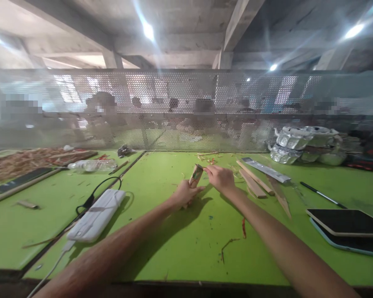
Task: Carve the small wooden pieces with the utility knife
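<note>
Wood piece [196, 176] is leaning in my left hand [185, 193], to the right of the white power bank [96, 217] on the green worktop [186, 256], that grip wrapping round it; on my feed, my right hand [220, 179] is sitting curled by its top end, and I cannot tell how far open its grip is standing or whether it is holding anything

The left hand [185, 193] gripped a stick [196, 176], the right hand [220, 179] at its top end. Around them lay strips [252, 183] at three o'clock, a tablet [349, 222] at four, a power bank [95, 218] at eight, a bottle [92, 166] at nine.
</note>
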A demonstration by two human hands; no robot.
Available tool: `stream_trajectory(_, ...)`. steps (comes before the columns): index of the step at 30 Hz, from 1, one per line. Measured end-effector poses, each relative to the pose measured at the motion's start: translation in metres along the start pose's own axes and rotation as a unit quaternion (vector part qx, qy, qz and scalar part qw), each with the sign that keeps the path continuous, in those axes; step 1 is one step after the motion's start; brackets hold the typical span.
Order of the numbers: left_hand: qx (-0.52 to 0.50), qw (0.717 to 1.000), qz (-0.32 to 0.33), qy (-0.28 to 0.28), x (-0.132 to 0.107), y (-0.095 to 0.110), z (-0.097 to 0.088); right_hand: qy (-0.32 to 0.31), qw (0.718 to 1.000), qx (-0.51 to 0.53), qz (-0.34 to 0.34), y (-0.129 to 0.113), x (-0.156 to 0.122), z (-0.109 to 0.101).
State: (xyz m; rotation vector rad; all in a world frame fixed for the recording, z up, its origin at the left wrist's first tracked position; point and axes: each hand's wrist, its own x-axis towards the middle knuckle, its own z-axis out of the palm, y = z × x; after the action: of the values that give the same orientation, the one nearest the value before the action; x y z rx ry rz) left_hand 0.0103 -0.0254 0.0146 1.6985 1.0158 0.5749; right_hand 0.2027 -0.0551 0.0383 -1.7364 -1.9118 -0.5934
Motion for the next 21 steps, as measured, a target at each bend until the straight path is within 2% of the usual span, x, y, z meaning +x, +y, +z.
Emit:
stream_trajectory(3, 0.013, 1.000, -0.018, 0.008, -0.002, 0.003, 0.002, -0.038, 0.999, -0.009, 0.035, 0.004, 0.001, -0.004)
stream_trajectory(6, 0.014, 1.000, 0.013, 0.010, -0.009, 0.003, 0.005, -0.088, 0.986, -0.013, 0.143, 0.023, 0.005, -0.013)
stream_trajectory(8, 0.010, 1.000, 0.016, -0.010, -0.012, 0.001, 0.007, -0.087, 0.978, -0.020, 0.190, 0.038, 0.007, -0.021)
stream_trajectory(11, -0.008, 0.998, -0.023, -0.050, -0.013, 0.000, 0.009, -0.045, 0.978, -0.012, 0.205, 0.045, 0.009, -0.032)
stream_trajectory(14, -0.030, 0.999, -0.008, -0.031, -0.014, 0.002, 0.010, 0.006, 0.987, 0.044, 0.156, 0.030, 0.008, -0.037)
stream_trajectory(17, -0.049, 0.999, 0.018, -0.001, -0.016, 0.004, 0.011, 0.017, 0.991, 0.124, 0.055, 0.010, 0.003, -0.035)
stream_trajectory(19, -0.056, 0.998, 0.031, 0.008, -0.017, 0.004, 0.013, 0.011, 0.991, 0.137, 0.001, 0.001, -0.001, -0.033)
stream_trajectory(21, -0.051, 0.997, 0.045, 0.027, -0.016, 0.001, 0.014, 0.016, 0.993, 0.113, -0.022, -0.005, -0.004, -0.030)
